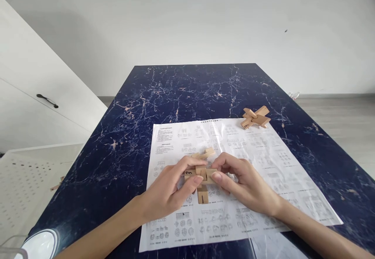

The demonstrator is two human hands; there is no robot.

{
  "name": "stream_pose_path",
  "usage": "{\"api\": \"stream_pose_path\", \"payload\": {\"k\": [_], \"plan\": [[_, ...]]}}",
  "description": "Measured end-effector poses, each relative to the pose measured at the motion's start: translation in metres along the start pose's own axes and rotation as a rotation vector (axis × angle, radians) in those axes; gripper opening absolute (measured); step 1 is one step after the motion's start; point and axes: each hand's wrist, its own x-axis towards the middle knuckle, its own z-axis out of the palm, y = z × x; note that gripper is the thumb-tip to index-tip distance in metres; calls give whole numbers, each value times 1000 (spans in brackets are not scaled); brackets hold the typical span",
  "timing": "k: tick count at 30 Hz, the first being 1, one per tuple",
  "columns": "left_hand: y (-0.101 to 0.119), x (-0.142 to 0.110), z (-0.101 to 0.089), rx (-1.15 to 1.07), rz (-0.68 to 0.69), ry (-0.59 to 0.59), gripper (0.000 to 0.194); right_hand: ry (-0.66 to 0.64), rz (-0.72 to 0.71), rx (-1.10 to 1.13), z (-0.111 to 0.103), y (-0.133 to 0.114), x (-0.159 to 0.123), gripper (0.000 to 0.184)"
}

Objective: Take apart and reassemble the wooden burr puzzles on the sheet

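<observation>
Above the middle of a printed instruction sheet, both my hands grip a wooden burr puzzle made of interlocking notched bars. My left hand pinches its left side, beside a bar end marked 3. On the opposite side, my right hand closes thumb and fingers on a bar. The bar end marked 1 points toward me. A loose-looking wooden bar shows just behind the fingers; whether it touches the puzzle I cannot tell. My fingers hide part of the joints.
An assembled wooden cross-shaped puzzle lies at the sheet's far right corner. The dark blue marbled table ends near a pale wall. At the lower left are a white round object and a perforated white surface, below a cabinet with a black handle.
</observation>
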Motion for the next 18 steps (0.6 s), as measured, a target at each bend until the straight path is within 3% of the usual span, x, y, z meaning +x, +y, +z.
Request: {"api": "stream_pose_path", "payload": {"k": [9, 11, 14, 16, 18], "plan": [[-1, 0, -2, 57, 21, 2, 35, -51, 177, 202, 1, 3, 2, 35], [0, 1, -1, 42, -6, -17, 48, -40, 207, 250, 1, 3, 3, 39], [1, 1, 2, 15, -42, -1, 89, -29, 222, 295, 1, 2, 4, 41], [2, 1, 4, 22, -44, 33, 91, -44, 230, 307, 2, 2, 4, 41], [3, 3, 6, 37, -27, 80, 81, -37, 214, 284, 2, 4, 4, 39]]}}
